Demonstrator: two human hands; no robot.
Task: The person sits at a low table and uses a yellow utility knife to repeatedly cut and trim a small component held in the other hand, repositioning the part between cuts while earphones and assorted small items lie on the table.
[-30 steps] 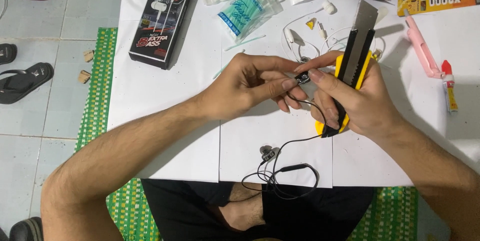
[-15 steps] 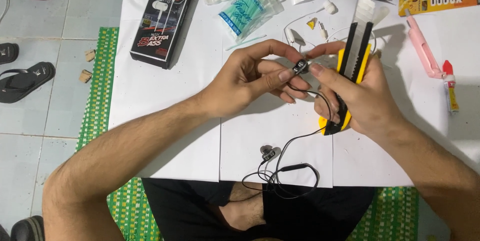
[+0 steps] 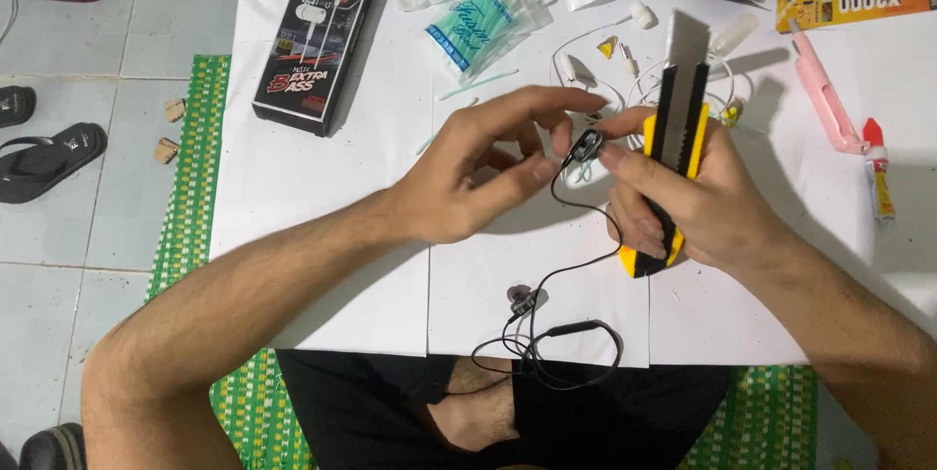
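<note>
In the head view, one black earbud [image 3: 587,145] sits pinched between the left hand [image 3: 478,177] and the fingertips of the right hand [image 3: 698,202], just left of the yellow-and-black utility knife [image 3: 675,138]. That single knife is clamped upright in the right hand's palm, blade extended. A second black earbud [image 3: 520,296] lies on the white paper [image 3: 322,197] below the knife, joined by one black cable [image 3: 576,333]. Right of the knife lie one pink tool [image 3: 825,99] and one glue tube [image 3: 877,177]; left of it, one black box [image 3: 317,31].

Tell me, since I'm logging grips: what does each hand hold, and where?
Right hand grips the yellow utility knife by its handle; both hands pinch the black earbud, left hand at fingertips.
</note>
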